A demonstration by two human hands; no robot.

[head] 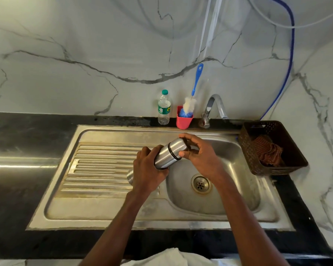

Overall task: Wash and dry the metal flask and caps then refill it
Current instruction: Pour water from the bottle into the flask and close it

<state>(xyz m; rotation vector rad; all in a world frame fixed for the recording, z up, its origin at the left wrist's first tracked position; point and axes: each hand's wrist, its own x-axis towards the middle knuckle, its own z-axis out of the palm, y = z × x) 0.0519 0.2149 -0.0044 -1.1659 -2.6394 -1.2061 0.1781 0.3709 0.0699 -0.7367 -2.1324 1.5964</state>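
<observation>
While both hands worked above the stainless steel sink (229, 150), the cylindrical metal flask (168, 155) was held tilted in the air, its capped end pointing up and away toward the back right, over the border between the ribbed draining board (100, 166) and the round basin. The left hand (146, 169) was wrapped closed around the lower body of the flask, with the fingers curled over it. The right hand (198, 150) was closed on the upper end, where the steel cap (178, 145) sat above a black ring; the thumb lay on the near side of the cap and the fingers covered the far side. A small rounded metal piece (130, 177) showed just beside the left hand, near the wrist, over the draining board; what it was could not be told.

At the back edge of the black worktop (17, 189), close to the marble wall, stood a clear plastic water bottle with a green cap (164, 108). Just beside it on the right stood a red plastic cup (183, 118) that carried a bottle brush with a blue handle (194, 87). The chrome tap (214, 106) stood to the right of the cup. On the right edge of the worktop, beside the basin, lay a dark brown perforated basket (246, 150) with a brownish folded cloth (267, 152) inside.
</observation>
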